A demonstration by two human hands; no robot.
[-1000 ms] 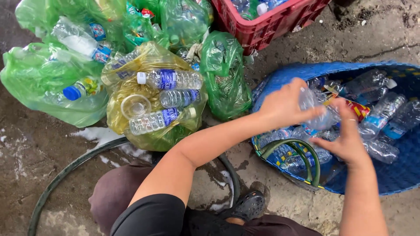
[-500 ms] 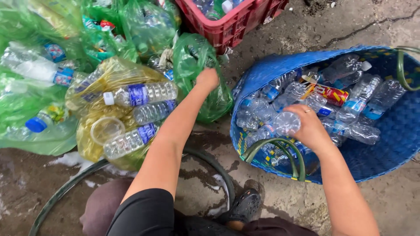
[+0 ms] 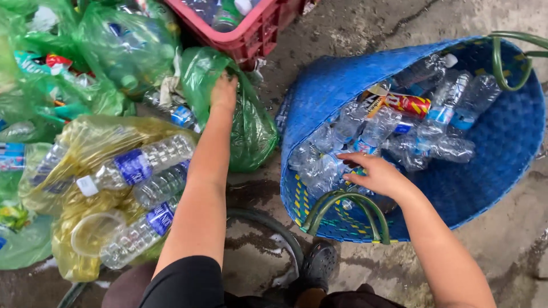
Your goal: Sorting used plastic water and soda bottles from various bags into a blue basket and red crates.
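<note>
- Left hand (image 3: 224, 91) is closed over the top of a green plastic bag (image 3: 251, 128), fingers gathered into the bunched plastic at its upper edge; the arm stretches out from a black sleeve (image 3: 182, 282).
- That green bag sits on the wet concrete ground (image 3: 514, 239), between the red crate and the blue basket, just beside the basket's near wall. It looks partly filled, though I cannot make out what is inside.
- Right hand (image 3: 374, 174) is down in the blue woven basket (image 3: 508, 142), fingers loosely spread and resting on a crushed clear bottle (image 3: 319, 168). Whether it has a proper grip on it, I cannot tell.
- Inside the basket lies a heap of clear plastic bottles (image 3: 445, 122), most with blue labels, piled toward the left and upper side. Among them is one red and yellow wrapper (image 3: 402, 102). The right part of the basket floor is bare.
- Green handles (image 3: 348, 208) loop over the basket's near rim, and another shows at the far right edge.
- A red crate (image 3: 257, 31) stands at the top, touching the green bag, with a few bottles in it.
- To the left, a yellow bag (image 3: 85, 228) holds big clear bottles and a plastic cup.
- Further left and above are more green bags (image 3: 123, 48) stuffed with bottles and scraps.
- A dark hose (image 3: 268, 225) curves over the ground near the person's shoe (image 3: 317, 265).
</note>
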